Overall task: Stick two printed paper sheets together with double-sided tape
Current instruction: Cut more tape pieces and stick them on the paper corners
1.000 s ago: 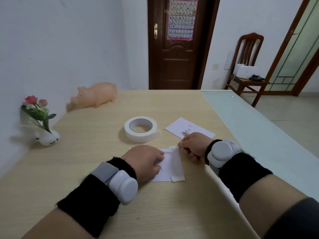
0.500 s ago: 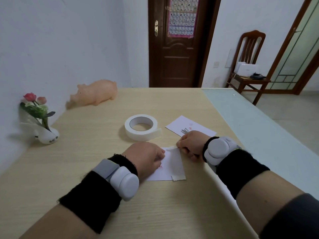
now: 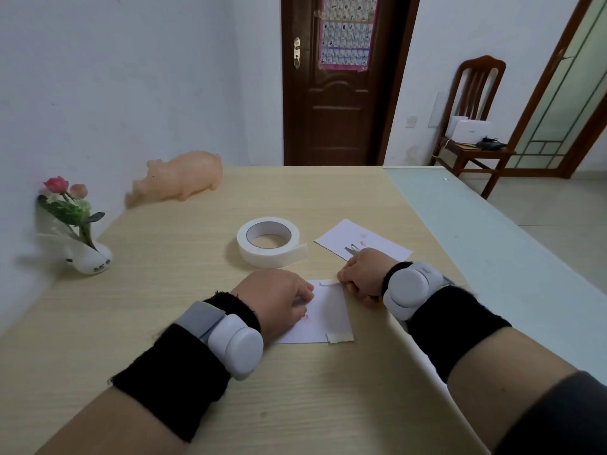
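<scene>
My left hand [image 3: 276, 300] rests on the near sheet [image 3: 320, 320], which lies flat on the counter [image 3: 197, 290] directly in front of me. Its fingers are bent, tips pressing the paper down. My right hand [image 3: 361, 274] sits just beside the sheet's far right corner, thumb and forefinger pinching the lifted far end of the tape strip [image 3: 338, 311].

The strip runs along the sheet's right edge, its long axis pointing away from me, and its near end overhangs the sheet's near edge. I judge this to be peeling the backing. It is best pulled low and slowly back along the strip, with the left hand's weight down so the paper neither lifts nor creases.

The second sheet [image 3: 371, 241] lies beyond, partly hidden by my right hand, near the tape roll [image 3: 267, 241].
</scene>
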Demonstrator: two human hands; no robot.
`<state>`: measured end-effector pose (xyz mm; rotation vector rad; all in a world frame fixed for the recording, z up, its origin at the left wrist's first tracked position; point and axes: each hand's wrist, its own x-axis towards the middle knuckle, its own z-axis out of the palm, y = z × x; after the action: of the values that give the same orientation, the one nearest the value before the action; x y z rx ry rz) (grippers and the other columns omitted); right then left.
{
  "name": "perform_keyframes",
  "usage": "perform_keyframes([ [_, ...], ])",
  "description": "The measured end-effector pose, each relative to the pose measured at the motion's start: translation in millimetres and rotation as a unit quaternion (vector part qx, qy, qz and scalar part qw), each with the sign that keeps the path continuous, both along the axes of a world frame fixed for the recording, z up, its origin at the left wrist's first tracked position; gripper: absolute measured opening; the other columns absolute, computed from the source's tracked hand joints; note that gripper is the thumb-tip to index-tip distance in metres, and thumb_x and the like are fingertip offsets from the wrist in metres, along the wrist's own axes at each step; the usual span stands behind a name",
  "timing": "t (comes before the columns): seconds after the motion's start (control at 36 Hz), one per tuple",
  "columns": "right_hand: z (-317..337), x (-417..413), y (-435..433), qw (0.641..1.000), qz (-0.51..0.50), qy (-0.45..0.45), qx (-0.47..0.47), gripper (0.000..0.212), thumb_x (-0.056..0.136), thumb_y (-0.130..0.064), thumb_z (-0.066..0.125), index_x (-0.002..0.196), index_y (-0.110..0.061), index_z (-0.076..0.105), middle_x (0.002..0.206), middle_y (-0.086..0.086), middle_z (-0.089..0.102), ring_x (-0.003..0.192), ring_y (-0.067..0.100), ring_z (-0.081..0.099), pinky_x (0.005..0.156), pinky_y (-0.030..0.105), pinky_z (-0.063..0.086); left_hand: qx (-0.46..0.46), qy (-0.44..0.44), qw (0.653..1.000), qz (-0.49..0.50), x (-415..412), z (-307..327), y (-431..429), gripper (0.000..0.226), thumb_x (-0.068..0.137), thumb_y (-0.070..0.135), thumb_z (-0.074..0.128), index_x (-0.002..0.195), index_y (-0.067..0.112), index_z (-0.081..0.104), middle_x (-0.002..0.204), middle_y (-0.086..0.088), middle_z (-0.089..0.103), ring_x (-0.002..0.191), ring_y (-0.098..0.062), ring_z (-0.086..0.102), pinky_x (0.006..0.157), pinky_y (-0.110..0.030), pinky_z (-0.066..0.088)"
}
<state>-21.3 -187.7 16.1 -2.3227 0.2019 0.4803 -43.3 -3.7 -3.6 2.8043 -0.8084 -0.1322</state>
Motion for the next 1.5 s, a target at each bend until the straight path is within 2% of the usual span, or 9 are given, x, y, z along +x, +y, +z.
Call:
perform_keyframes([
  [0.28, 0, -1, 3, 1.0, 0.005, -0.005, -0.028, 0.008, 0.089, -0.012, 0.052, 0.087, -0.006, 0.055, 0.059, 0.004, 0.051, 0.045, 0.013, 0.046, 0.028, 0.011, 0.032, 0.009, -0.006, 1.0, 0.007, 1, -1, 0, 0.029, 0.085, 0.029, 0.057, 0.113, 0.03, 0.064, 0.131, 0.021, 0.053, 0.122, -0.006, 0.048, 0.099, -0.023, 0.038],
  [0.44, 3, 0, 4, 0.996, 0.027, 0.0, -0.084, 0.026, 0.09, -0.011, 0.049, 0.063, -0.01, 0.051, 0.058, 0.002, 0.049, 0.048, 0.013, 0.042, 0.043, 0.018, 0.036, 0.038, -0.014, 0.999, -0.002, 2, -5, -5, 0.053, 0.09, 0.029, 0.047, 0.142, 0.028, 0.034, 0.147, 0.011, 0.031, 0.131, -0.013, 0.037, 0.105, -0.031, 0.034],
  [0.53, 3, -1, 3, 0.999, 0.01, -0.003, -0.05, 0.009, 0.09, -0.013, 0.052, 0.083, -0.007, 0.055, 0.061, 0.003, 0.051, 0.047, 0.012, 0.046, 0.032, 0.014, 0.033, 0.066, -0.028, 0.997, -0.008, 0, -5, -11, 0.053, 0.093, 0.031, 0.042, 0.144, 0.03, 0.027, 0.15, 0.005, 0.024, 0.133, -0.019, 0.032, 0.105, -0.036, 0.033],
  [1.03, 8, -9, -1, 1.0, -0.023, -0.007, -0.008, 0.012, 0.089, -0.01, 0.052, 0.087, -0.006, 0.063, 0.061, 0.003, 0.054, 0.045, 0.015, 0.046, 0.04, 0.019, 0.036, 0.113, -0.041, 0.993, -0.001, 0, -7, -16, 0.047, 0.094, 0.035, 0.035, 0.141, 0.035, 0.029, 0.148, 0.005, 0.026, 0.129, -0.022, 0.03, 0.103, -0.036, 0.031],
  [1.19, 3, -11, -10, 0.979, -0.021, -0.147, -0.143, 0.03, 0.091, -0.013, 0.041, 0.106, -0.003, 0.065, 0.107, 0.011, 0.068, 0.097, 0.027, 0.061, 0.079, 0.03, 0.047, 0.111, -0.037, 0.993, -0.003, 1, -7, -16, 0.048, 0.094, 0.034, 0.035, 0.142, 0.035, 0.029, 0.148, 0.005, 0.026, 0.131, -0.022, 0.028, 0.105, -0.037, 0.029],
  [1.28, -3, -28, -13, 0.941, 0.028, -0.279, -0.189, 0.035, 0.093, -0.016, 0.04, 0.119, -0.016, 0.062, 0.12, 0.003, 0.061, 0.113, 0.025, 0.052, 0.093, 0.029, 0.041, 0.107, -0.037, 0.994, -0.003, 0, -6, -16, 0.048, 0.094, 0.033, 0.036, 0.141, 0.035, 0.029, 0.148, 0.005, 0.027, 0.131, -0.022, 0.028, 0.105, -0.037, 0.029],
  [1.33, -14, -37, -15, 0.894, 0.096, -0.362, -0.247, 0.041, 0.089, -0.026, 0.038, 0.121, -0.021, 0.061, 0.124, 0.007, 0.057, 0.117, 0.031, 0.046, 0.097, 0.04, 0.041, 0.11, -0.038, 0.993, -0.004, -1, -5, -17, 0.048, 0.095, 0.034, 0.035, 0.142, 0.035, 0.028, 0.148, 0.005, 0.026, 0.13, -0.022, 0.028, 0.104, -0.036, 0.029],
  [1.42, -23, -47, -19, 0.887, 0.183, -0.281, -0.317, 0.077, 0.071, -0.054, 0.005, 0.138, -0.038, 0.039, 0.154, 0.0, 0.023, 0.143, 0.03, 0.01, 0.113, 0.054, 0.018, 0.114, -0.047, 0.992, -0.002, -2, -5, -16, 0.048, 0.095, 0.035, 0.034, 0.142, 0.036, 0.027, 0.148, 0.006, 0.026, 0.129, -0.022, 0.028, 0.104, -0.036, 0.03],
  [1.5, -27, -52, -21, 0.887, 0.218, -0.228, -0.338, 0.088, 0.062, -0.06, -0.009, 0.145, -0.043, 0.013, 0.158, -0.008, -0.007, 0.143, 0.023, -0.02, 0.114, 0.055, -0.004, 0.117, -0.05, 0.992, 0.0, -2, -5, -16, 0.049, 0.095, 0.036, 0.034, 0.143, 0.036, 0.026, 0.148, 0.006, 0.026, 0.129, -0.022, 0.028, 0.104, -0.036, 0.03],
])
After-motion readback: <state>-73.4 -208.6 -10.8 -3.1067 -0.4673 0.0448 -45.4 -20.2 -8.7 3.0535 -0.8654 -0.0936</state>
